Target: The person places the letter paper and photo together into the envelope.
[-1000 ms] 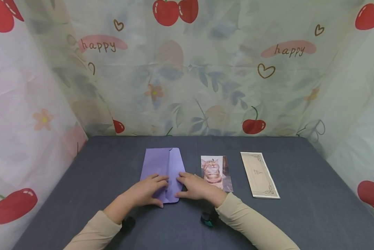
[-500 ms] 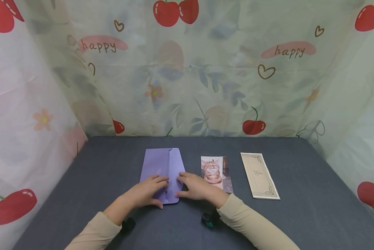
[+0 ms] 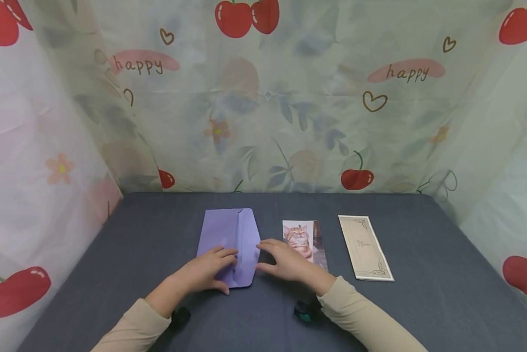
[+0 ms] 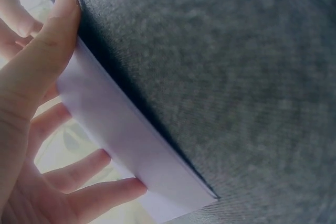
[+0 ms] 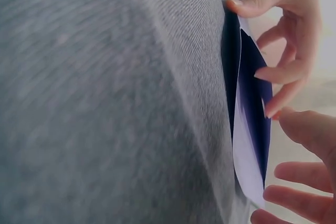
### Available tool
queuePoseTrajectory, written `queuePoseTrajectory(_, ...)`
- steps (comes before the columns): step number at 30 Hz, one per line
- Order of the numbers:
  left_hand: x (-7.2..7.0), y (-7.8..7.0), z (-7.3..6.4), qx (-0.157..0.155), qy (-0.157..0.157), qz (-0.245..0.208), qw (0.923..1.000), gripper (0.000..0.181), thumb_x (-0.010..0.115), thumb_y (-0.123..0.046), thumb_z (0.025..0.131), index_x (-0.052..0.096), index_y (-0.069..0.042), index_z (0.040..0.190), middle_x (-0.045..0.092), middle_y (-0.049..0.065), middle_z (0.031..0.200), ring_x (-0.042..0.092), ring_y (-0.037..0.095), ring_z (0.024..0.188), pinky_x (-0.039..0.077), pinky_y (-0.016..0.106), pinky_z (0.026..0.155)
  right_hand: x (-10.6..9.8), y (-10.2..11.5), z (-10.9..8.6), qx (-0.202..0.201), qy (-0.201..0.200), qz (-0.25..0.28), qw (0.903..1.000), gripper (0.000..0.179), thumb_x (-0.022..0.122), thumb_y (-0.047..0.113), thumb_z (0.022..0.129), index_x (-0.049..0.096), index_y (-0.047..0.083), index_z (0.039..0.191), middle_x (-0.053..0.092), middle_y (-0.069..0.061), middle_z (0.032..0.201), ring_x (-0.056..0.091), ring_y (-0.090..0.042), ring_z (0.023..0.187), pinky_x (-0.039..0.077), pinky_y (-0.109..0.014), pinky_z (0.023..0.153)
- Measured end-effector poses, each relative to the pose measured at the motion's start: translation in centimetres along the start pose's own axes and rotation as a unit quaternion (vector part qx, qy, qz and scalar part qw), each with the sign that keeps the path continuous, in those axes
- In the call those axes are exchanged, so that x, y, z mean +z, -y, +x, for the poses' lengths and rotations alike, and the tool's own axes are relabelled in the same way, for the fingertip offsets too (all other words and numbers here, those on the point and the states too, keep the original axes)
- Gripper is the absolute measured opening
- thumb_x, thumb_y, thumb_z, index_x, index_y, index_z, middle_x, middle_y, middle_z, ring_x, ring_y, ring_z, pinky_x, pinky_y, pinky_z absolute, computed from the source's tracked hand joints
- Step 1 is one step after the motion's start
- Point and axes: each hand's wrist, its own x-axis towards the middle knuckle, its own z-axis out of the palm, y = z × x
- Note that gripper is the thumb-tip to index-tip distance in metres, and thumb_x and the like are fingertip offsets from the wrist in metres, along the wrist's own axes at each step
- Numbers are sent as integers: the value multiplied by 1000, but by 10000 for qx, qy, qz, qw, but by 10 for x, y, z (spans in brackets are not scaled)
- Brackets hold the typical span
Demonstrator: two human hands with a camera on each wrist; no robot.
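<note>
– What's there?
– An envelope (image 3: 218, 229) on the table (image 3: 162, 230); my left hand (image 3: 206, 270) rests on it, my right hand (image 3: 290, 262) beside its flap (image 3: 249, 232), fingers relaxed
– Any risk?
– Pressing too hard could crease it

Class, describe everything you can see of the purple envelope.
The purple envelope looks like smooth paper, oblong, lying on the dark tablecloth left of the cat picture. Its round-cornered flap is opened rightward. The left grip rests on its near part; whether the right grip touches the flap's edge is unclear.
</note>
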Motion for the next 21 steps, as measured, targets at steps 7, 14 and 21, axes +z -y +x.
queuePoseTrajectory(7,1,0,0,23,-43,-61,10000,50,79,-33,68,58,-8,106,53,15,132,48,42,122,37,52,104,-4,-9,-8,8,-303,-26,9995,45,64,27,87,58,-1,121,61,-15,121,57,-28,115,45,-43,98)
queuePoseTrajectory(14,1,1,-1,44,-36,-79,10000,49,79,-33,68,57,-8,105,53,16,132,48,42,122,37,53,103,-12,-21,-19,129,-673,82,9976,42,66,25,85,60,-1,117,65,-13,106,62,-22,88,50,-36,83)
queuePoseTrajectory(21,1,0,-1,76,-77,-47,9999,49,79,-32,68,57,-8,105,53,16,132,49,42,121,38,52,103,-20,-35,-31,129,-1200,282,9923,36,69,15,82,62,-3,111,66,-16,108,62,-27,101,49,-43,90)
